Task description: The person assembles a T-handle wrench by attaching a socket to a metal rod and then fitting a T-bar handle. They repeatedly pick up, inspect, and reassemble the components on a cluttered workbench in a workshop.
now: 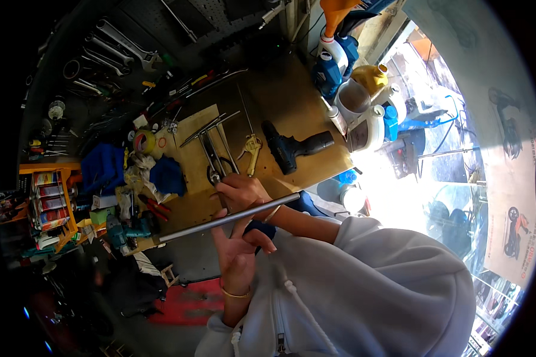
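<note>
A long grey metal rod [190,228] lies slantwise in front of my body, across the fingers of my left hand [237,253]. That palm is turned up, with the thumb stretched out to the right and the finger ends partly hidden by the rod. Beyond it, my right hand [243,191] is curled over the near end of a group of metal tools [211,153] on the bench. What its fingers grip is hidden. The rod crosses in front of my right wrist. Just past the right hand lies a yellowish trigger-shaped tool [252,153]; a black cordless drill [292,149] lies right of it.
The wooden bench [280,83] carries bottles and jugs [366,128] at its right edge. Blue bins [102,166], tape [144,141], red-handled pliers [156,209] and a teal power tool [120,232] crowd the left. Wrenches [128,44] hang on the dark pegboard behind.
</note>
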Tool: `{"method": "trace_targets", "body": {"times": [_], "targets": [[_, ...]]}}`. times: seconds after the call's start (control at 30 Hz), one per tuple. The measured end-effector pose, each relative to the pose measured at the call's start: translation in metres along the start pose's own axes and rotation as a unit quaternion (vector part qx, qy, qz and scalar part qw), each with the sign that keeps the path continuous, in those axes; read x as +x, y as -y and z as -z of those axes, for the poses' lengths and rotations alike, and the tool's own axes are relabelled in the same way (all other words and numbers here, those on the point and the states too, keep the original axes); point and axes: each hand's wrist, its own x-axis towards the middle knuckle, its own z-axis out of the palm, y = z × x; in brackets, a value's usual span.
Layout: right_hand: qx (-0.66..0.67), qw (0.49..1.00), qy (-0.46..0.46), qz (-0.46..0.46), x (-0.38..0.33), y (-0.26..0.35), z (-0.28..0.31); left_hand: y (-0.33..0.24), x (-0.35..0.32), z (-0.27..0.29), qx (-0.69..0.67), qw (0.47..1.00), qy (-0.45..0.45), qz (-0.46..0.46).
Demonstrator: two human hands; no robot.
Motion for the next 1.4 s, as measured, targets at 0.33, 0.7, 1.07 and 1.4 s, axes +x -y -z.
{"method": "trace_targets", "body": {"times": [0.33, 0.7, 1.07, 1.4], "targets": [[-0.023, 0.981, -0.153, -0.121, -0.061, 0.039, -0.010, 0.005, -0.061, 0.029, 0.017, 0.999, 0.050, -0.008], [0.099, 0.938, -0.208, -0.258, -0.177, 0.179, -0.118, -0.006, -0.244, 0.109, 0.148, 0.985, 0.084, 0.003], [0.247, 0.872, -0.102, -0.410, -0.258, 0.236, -0.214, -0.028, -0.337, 0.145, 0.269, 0.958, -0.078, 0.055], [0.494, 0.757, -0.063, -0.423, -0.312, 0.233, -0.199, -0.015, -0.359, 0.150, 0.322, 0.941, -0.051, 0.095]]}}
